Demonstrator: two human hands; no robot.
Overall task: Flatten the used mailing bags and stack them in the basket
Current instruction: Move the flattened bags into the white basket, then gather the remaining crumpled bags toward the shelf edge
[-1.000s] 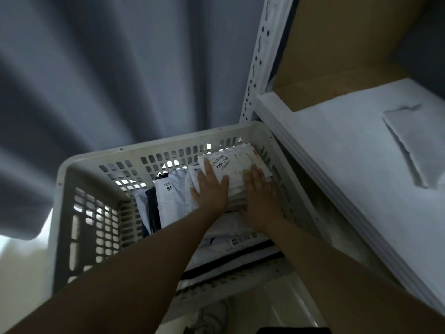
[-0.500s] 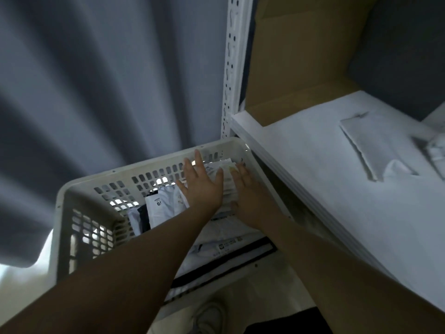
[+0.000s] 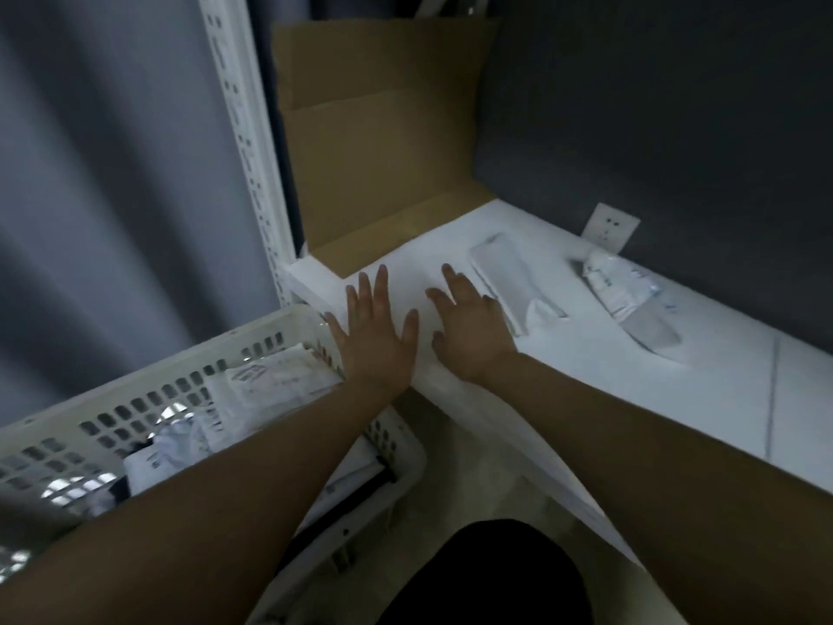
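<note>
- Left hand: empty, fingers straight and spread, palm down over the front corner of the shelf, just above the far rim of the basket.
- Right hand: empty, fingers loosely extended, palm down over the shelf. It sits just beside the near bag; we cannot tell whether it touches.
- Both hands: side by side, a narrow gap between them.
- Near bag: white, lying on the shelf directly right of the right hand. Its long axis runs away from us, the near end angled rightward and creased.
- Far bag: further right, well apart from both hands, close to the socket and roughly parallel to the near bag.
- Basket: white, perforated, below and left of the shelf, under the left forearm. It holds a stack of bags.
- Cardboard: upright at the shelf's far left.
- Our judgement: the right hand is nearer to both bags. The near bag calls for a short rightward reach along its left edge, then a carry left and down.
</note>
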